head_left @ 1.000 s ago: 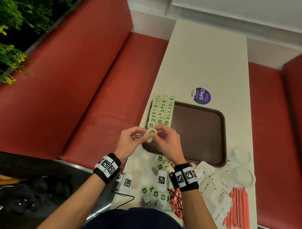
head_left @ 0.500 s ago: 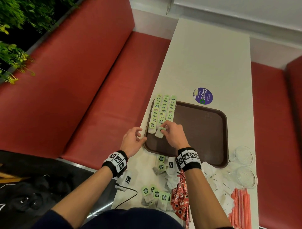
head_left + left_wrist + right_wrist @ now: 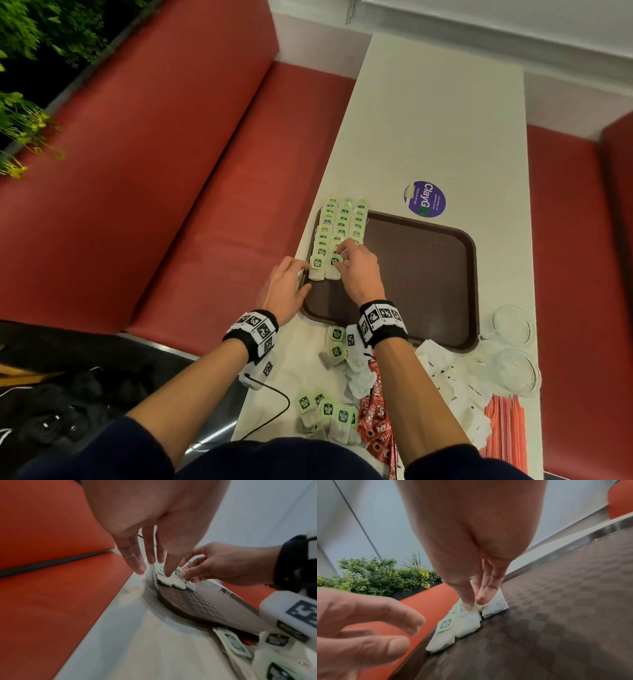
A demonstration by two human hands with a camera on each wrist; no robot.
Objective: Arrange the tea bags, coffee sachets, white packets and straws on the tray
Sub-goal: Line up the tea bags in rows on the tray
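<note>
Setting: red bench seats point(image 3: 164, 192) are seen on both sides of a long white table point(image 3: 442, 113); green plants point(image 3: 30, 61) are seen far left
Tray: a brown tray point(image 3: 421, 274) is laid on the table, with three rows of tea bags point(image 3: 343, 224) lined up along its left side
Right hand: the right hand point(image 3: 356, 270) is placed over the near end of the rows; the nearest middle-row tea bag point(image 3: 467, 622) is touched by its thumb and fingertips, fingers nearly straight
Left hand: the left hand point(image 3: 284, 287) is held at the tray's left rim, fingers loosely spread, nothing gripped
Unsorted: loose tea bags point(image 3: 325, 411), red coffee sachets point(image 3: 376, 418), white packets point(image 3: 452, 383) and straws point(image 3: 507, 428) are left on the near table
Others: two glass cups point(image 3: 513, 346) near right, a purple sticker point(image 3: 424, 198) beyond the tray
</note>
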